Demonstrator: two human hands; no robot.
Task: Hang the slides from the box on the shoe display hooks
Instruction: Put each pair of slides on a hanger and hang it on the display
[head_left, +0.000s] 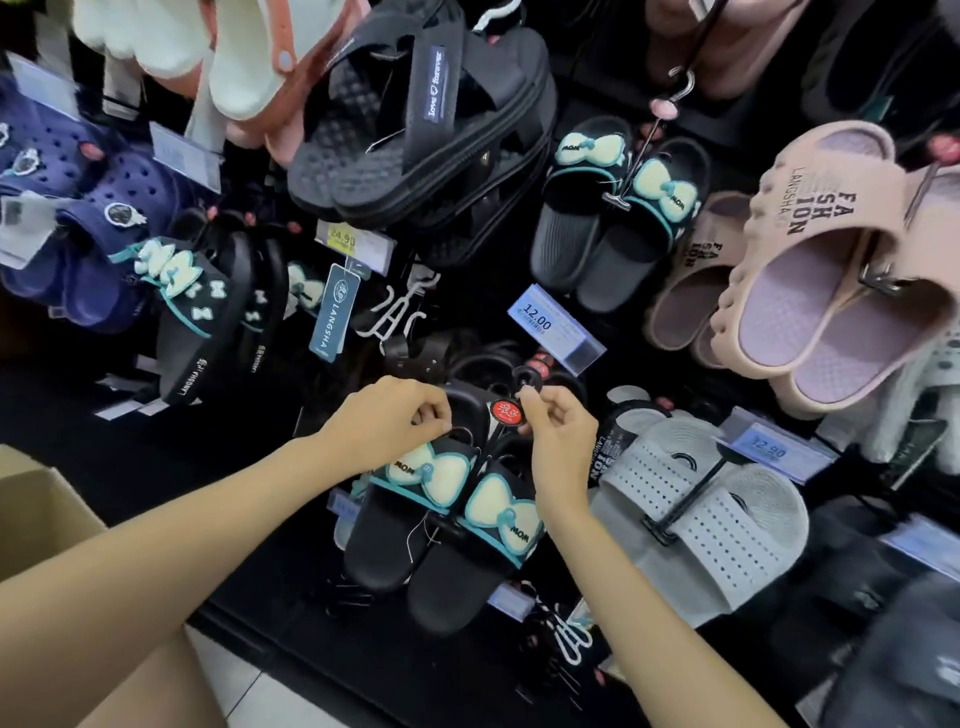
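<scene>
Half of the cardboard box (36, 499) is cut off at the left edge, its contents unseen. Beside it, blurred navy clogs (88, 218) hang, then a blue tag (332, 312) reading LANGSHA. At centre, the left hand (395, 421) has its grip pinched together on the top of the black slides (441, 519) (bows marked MOM), which hang against the display; the hook itself is hidden. The right hand (558, 441) pinches their hanger's red disc (506, 413). Rightward, a price label (537, 319) reads 12.00, and pink slides (810, 260) say FASHION LANGSHA.
</scene>
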